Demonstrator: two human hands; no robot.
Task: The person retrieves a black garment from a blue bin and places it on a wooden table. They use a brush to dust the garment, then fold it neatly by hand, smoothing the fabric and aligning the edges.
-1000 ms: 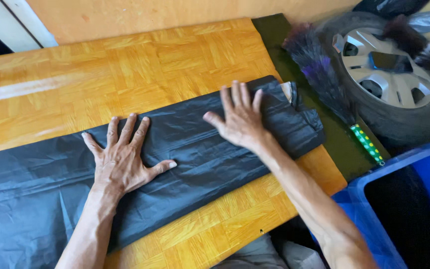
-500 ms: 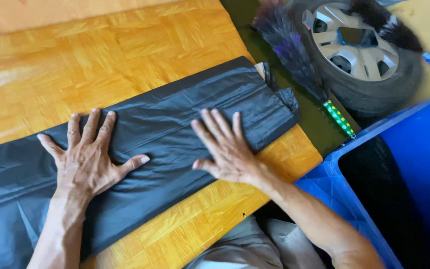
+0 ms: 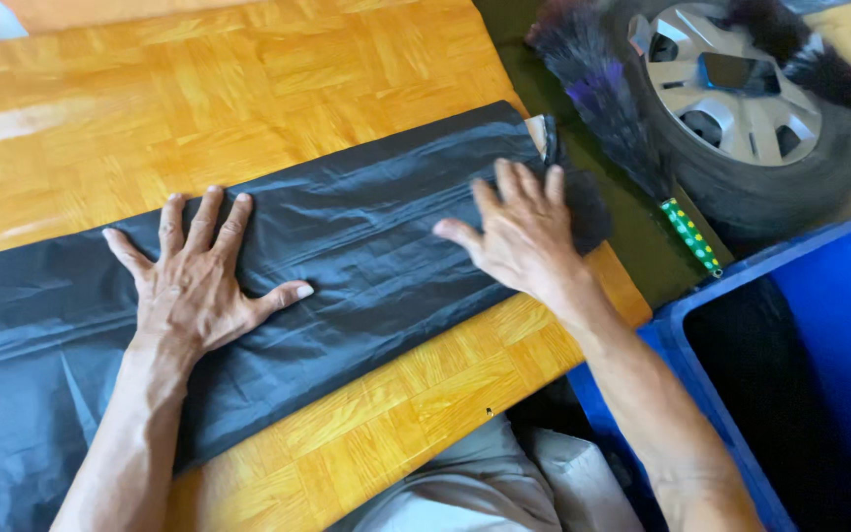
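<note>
Hands are lying flat, fingers spread and gripping nothing, on a long black plastic bag [image 3: 366, 246] that is stretching across a wooden parquet counter [image 3: 248, 89] from 8 o'clock toward 2 o'clock. Left hand [image 3: 194, 281] is pressing the bag's middle; right hand [image 3: 519, 236] is pressing near its folded end. At 2 o'clock, off the counter, a feather duster [image 3: 603, 89] is leaning against a car tyre [image 3: 741, 108]. A blue bin [image 3: 819, 286] is sitting at 4 o'clock.
</note>
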